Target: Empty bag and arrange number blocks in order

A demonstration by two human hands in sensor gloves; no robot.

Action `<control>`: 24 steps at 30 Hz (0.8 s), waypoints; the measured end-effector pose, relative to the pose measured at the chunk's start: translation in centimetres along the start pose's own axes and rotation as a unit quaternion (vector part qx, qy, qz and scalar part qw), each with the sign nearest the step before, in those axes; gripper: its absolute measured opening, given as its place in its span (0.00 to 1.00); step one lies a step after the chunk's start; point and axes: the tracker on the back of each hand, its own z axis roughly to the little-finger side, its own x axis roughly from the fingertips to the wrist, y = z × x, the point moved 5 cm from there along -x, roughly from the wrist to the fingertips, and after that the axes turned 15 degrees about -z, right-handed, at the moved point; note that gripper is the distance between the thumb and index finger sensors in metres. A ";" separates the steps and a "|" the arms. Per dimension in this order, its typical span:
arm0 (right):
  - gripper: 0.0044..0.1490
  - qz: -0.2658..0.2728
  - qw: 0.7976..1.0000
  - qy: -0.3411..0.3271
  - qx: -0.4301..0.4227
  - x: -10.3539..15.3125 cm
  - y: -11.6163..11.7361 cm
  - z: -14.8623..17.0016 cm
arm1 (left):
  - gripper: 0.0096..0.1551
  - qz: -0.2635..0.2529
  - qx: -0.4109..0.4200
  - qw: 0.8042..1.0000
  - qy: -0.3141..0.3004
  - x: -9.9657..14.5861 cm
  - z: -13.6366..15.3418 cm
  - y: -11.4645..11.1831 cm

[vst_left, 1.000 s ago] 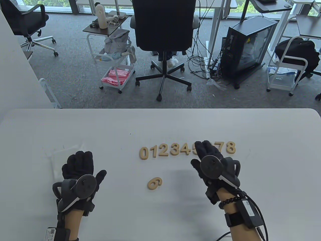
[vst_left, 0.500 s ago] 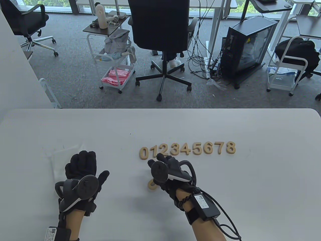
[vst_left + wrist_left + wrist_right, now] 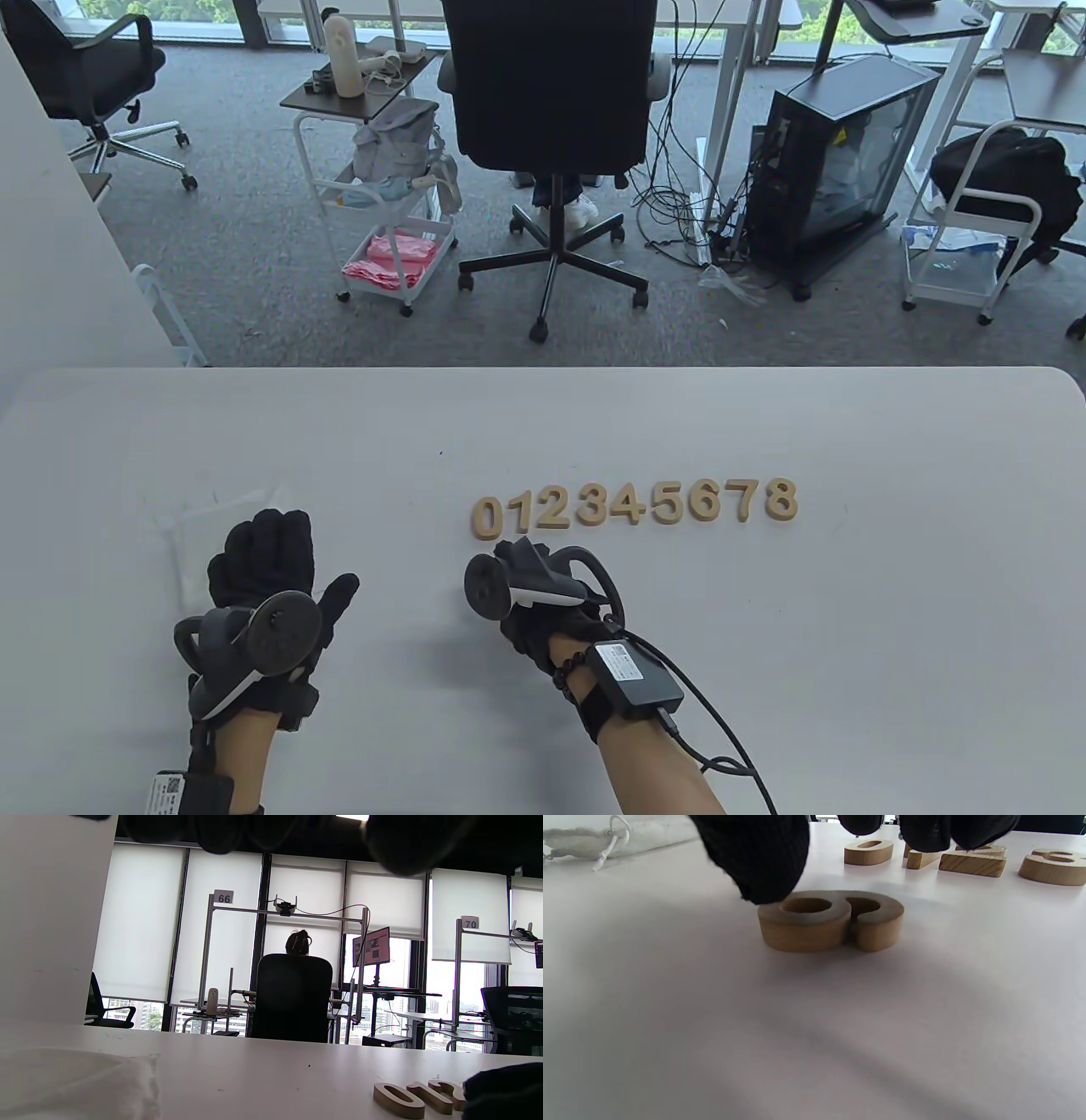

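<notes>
Wooden number blocks 0 to 8 point(image 3: 636, 505) lie in a row on the white table point(image 3: 848, 645). The loose 9 block point(image 3: 831, 921) lies flat below the row's left end; in the table view my right hand point(image 3: 522, 607) hides it. In the right wrist view my right hand point(image 3: 844, 866) is spread over it, with the thumb point(image 3: 759, 857) touching its left top edge and the other fingers point(image 3: 925, 832) just above its far side. My left hand point(image 3: 267, 560) rests flat, fingers spread, on the empty pale bag point(image 3: 212, 518).
The bag with its drawstring shows at the top left of the right wrist view point(image 3: 606, 834) and at the bottom left of the left wrist view point(image 3: 76, 1086). An office chair point(image 3: 551, 102), carts and a computer case stand beyond the table's far edge.
My right hand moved from the row's right part down-left to the loose 9 block and lowered over it. The left hand stayed on the bag.
</notes>
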 end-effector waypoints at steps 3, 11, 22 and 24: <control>0.43 -0.004 1.000 -0.006 -0.018 -0.3 0.3 0.1 | 0.53 -0.002 0.001 1.000 0.000 0.0 0.1 0.0; 0.34 0.001 1.000 -0.012 0.025 -0.1 1.0 -0.9 | 0.53 -0.003 -0.001 1.000 0.000 -0.1 0.1 0.0; 0.29 0.071 0.996 0.000 0.052 1.4 2.1 -1.1 | 0.53 0.000 -0.006 1.000 0.001 0.0 0.2 -0.2; 0.30 0.062 0.998 -0.004 0.030 1.4 2.5 -0.7 | 0.53 0.000 -0.006 1.000 0.002 0.0 0.2 -0.1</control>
